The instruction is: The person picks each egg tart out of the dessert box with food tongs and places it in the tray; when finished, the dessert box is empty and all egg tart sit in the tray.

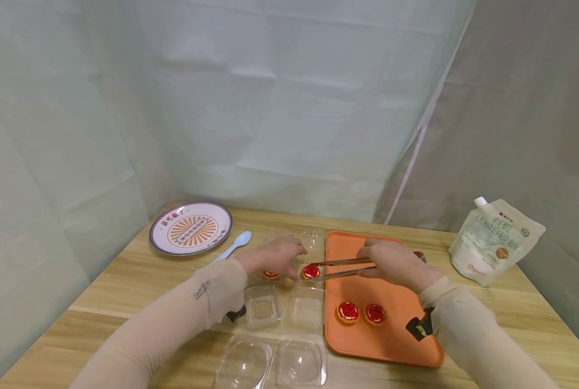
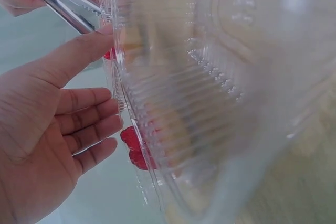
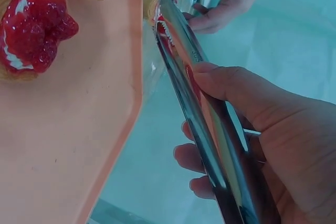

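Observation:
My right hand point(image 1: 391, 262) holds metal tongs point(image 1: 347, 262), thumb on one arm and fingers on the other. Their tips are at a red-topped tart point(image 1: 311, 271) in a clear plastic container point(image 1: 314, 241). To its left a second tart point(image 1: 271, 275) is in a clear box, partly covered by my left hand point(image 1: 277, 254). Seen from the left wrist, that hand's thumb and extended fingers touch the box's edge. Two more tarts, one nearer the left point(image 1: 347, 312) and one beside it point(image 1: 374, 313), lie on the orange tray point(image 1: 396, 340). Whether the tips grip the tart, I cannot tell.
Nearer me are open clear containers, such as an empty base point(image 1: 263, 307) and a lid point(image 1: 301, 359). A patterned plate point(image 1: 192, 228) and a pale blue spoon point(image 1: 234, 245) lie at the back left. A white spouted pouch point(image 1: 494, 243) stands at the right.

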{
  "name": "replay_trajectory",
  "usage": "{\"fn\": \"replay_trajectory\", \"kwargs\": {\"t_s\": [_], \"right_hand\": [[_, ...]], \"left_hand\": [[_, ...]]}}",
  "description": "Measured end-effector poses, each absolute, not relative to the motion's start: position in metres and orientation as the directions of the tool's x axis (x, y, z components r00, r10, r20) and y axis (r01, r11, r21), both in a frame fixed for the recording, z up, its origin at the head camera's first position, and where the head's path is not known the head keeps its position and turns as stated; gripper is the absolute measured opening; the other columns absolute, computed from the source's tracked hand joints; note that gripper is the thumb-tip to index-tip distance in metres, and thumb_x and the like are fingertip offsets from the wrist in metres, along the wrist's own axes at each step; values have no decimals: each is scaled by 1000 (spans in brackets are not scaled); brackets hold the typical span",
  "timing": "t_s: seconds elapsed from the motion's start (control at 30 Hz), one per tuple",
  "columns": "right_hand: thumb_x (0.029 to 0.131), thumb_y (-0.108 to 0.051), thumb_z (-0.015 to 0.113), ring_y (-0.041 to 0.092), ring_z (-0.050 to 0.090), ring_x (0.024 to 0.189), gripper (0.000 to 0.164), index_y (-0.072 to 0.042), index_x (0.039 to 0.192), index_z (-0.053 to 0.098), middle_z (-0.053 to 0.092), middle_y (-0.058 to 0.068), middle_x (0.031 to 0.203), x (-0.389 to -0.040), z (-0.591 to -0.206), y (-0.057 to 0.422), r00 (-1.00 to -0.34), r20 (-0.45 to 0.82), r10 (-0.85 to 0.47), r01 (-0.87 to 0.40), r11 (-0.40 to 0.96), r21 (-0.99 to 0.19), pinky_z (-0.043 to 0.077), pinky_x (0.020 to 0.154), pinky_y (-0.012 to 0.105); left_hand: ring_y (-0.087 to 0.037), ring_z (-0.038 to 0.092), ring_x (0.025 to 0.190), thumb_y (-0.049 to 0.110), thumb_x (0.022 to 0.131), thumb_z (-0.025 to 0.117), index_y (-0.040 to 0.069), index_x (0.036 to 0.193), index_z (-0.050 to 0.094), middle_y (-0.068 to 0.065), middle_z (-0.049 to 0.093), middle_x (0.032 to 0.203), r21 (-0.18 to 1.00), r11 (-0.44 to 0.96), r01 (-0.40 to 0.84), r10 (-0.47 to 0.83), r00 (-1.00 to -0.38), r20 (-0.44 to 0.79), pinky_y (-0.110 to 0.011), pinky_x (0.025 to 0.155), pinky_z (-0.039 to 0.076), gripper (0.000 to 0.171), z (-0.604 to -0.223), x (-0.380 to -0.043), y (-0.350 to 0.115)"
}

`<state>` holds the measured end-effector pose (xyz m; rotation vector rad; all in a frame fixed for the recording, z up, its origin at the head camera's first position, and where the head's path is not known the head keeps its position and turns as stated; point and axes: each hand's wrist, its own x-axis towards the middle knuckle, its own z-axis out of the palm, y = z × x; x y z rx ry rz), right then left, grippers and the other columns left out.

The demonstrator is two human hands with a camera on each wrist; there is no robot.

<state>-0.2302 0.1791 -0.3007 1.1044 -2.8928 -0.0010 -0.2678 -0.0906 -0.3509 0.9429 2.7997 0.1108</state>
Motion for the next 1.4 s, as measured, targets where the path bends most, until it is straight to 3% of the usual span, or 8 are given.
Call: {"fn": "replay_trajectory", "kwargs": {"t_s": [0.37,0.7,1.1,1.4], "right_hand": [[80,-30,76,2,50,62,20,-16,94,72,59,-2,81,-227,-306,182,-743,77,-665,-666,746,19,44,55,19],[82,-30,74,6,56,73,24,-14,101,71,61,-2,91,-216,-307,194,-778,115,-618,-623,782,-18,49,60,23],[80,-28,77,0,46,61,27,-13,102,72,57,-5,86,-198,-314,213,-785,228,-577,-595,803,-18,40,52,18],[76,-25,80,2,49,64,27,-13,99,72,60,-6,85,-189,-314,226,-788,288,-544,-579,814,-46,42,54,19]], "left_hand": [[-26,50,122,40,76,80,5,130,57,-9,59,128,141,784,604,620,-771,-146,-39,108,39,69,-350,-271,-89],[-26,51,120,41,75,80,5,128,58,-9,60,125,132,778,614,627,-767,-137,-39,107,40,68,-351,-272,-88],[-26,53,116,39,75,81,4,126,59,-9,61,123,133,771,623,636,-763,-116,-39,104,42,65,-354,-271,-91],[-26,53,116,38,75,81,3,126,59,-10,61,123,138,769,625,639,-761,-116,-39,104,42,65,-352,-269,-91]]}}
